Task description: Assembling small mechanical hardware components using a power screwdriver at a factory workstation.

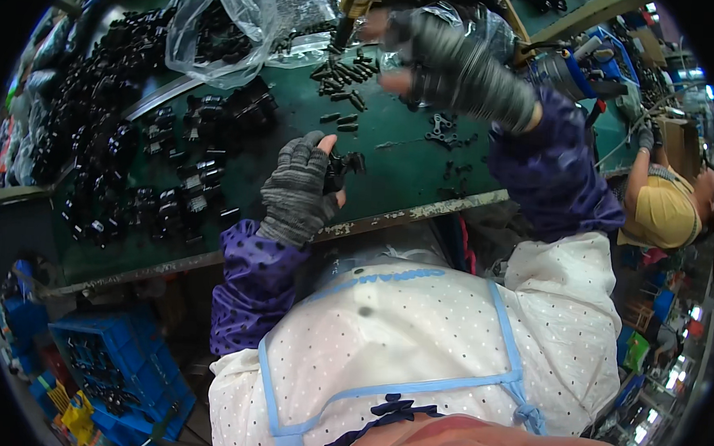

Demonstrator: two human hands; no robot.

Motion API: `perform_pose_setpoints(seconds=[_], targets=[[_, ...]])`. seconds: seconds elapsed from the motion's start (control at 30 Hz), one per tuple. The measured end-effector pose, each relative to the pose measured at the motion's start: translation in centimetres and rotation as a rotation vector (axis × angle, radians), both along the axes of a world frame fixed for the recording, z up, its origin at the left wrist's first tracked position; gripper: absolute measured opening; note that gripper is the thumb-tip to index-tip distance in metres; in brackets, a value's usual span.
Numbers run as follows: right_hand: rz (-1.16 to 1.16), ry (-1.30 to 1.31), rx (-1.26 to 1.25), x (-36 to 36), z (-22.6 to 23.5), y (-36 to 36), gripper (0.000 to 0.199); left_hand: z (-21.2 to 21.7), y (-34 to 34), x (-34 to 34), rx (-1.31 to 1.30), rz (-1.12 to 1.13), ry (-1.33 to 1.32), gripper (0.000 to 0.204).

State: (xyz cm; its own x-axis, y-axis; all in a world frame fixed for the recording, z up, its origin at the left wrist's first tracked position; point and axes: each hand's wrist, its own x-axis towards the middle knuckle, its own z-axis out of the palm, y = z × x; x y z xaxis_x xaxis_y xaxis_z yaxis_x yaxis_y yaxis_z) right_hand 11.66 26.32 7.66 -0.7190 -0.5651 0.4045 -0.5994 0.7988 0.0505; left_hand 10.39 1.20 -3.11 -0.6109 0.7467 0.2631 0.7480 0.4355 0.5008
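Nearest the camera is the person's white dotted apron with pale blue straps, and purple sleeves reach out from it. Just beyond, the left hand in a grey knit glove rests at the near edge of the green table. Its fingers are curled around a small black part, which sticks out to the right of the thumb, just above the table's worn edge.

Farther off and to the right, the right hand, also gloved and blurred, is raised over the far side of the table. Its fingers are closed on the handle of a yellowish power screwdriver, whose tip points down at a scatter of loose black screws. A flat black bracket lies alone between the two hands.

To the left, many assembled black pieces stand in rows and heaps across the table, which suggests much of the batch is already done. A clear plastic bag of more black parts lies open at the far left, so a good deal appears left to do; the piece in the left hand looks not yet fastened. At the far right another person in a yellow shirt works at a separate station. Blue crates sit on the floor at near left.
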Motion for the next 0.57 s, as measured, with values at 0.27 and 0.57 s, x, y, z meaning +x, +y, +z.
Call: perform_pose_setpoints(seconds=[0.27, 0.57], targets=[[-0.780, -0.576, 0.055, 7.3, -9.7, 1.2, 0.028, 1.2, -0.1, 0.2, 0.030, -0.008, -0.041, 0.052], [-0.900, -0.518, 0.070, 7.5, -11.9, 1.2, 0.024, 0.1, 0.1, 0.8, 0.212, 0.044, -0.043, 0.045]])
